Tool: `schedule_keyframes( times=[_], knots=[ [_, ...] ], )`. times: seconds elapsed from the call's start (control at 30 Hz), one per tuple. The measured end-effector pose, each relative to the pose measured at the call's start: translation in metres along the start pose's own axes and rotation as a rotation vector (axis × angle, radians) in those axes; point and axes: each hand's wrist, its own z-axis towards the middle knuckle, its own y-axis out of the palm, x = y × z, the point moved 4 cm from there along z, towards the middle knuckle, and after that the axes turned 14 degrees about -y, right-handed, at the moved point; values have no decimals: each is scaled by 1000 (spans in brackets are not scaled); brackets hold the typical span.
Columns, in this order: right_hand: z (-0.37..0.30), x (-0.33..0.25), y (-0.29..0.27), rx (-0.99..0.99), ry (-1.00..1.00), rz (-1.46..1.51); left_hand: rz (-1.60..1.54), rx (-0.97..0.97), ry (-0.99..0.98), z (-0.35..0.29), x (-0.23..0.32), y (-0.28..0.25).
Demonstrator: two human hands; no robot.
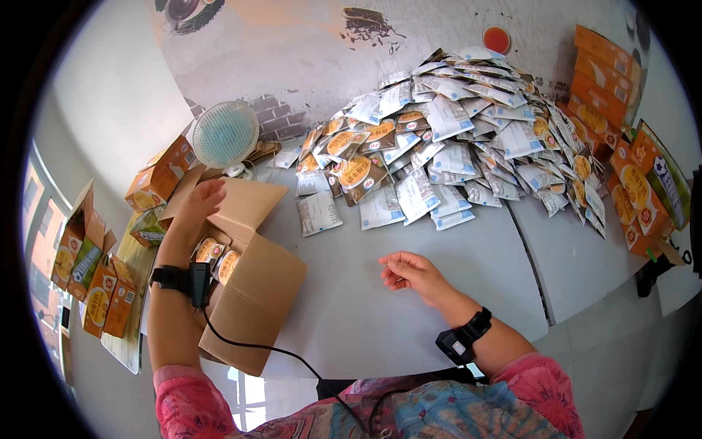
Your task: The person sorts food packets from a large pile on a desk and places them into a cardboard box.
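Head view is showing your left hand hovering over the cardboard box, fingers loosely bent, gripping nothing visible. Your right hand is hanging half-curled, empty, above the grey table. Packets with orange round labels are lying inside the box; beyond, a packet pile is displaying blue-printed white backs.

The open box at the left is made of matt brown cardboard. The heaped packets on the far side are wrapped in thin, glossy, creased film. The table is topped with a smooth, pale, faintly shiny surface. The fan is cased in plastic, the orange cartons at the far right are formed of smooth printed card, and the near sleeves are sewn from soft patterned cloth
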Motion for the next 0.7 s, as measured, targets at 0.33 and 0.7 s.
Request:
schedule_keyframes(
  times=[0.33,0.7],
  knots=[
    [0,2,4,12,-5,34,-617,-415,-291,59,-4,209],
    [0,-1,3,15,-24,25,-948,-241,-321,103,-33,278]
  ],
)
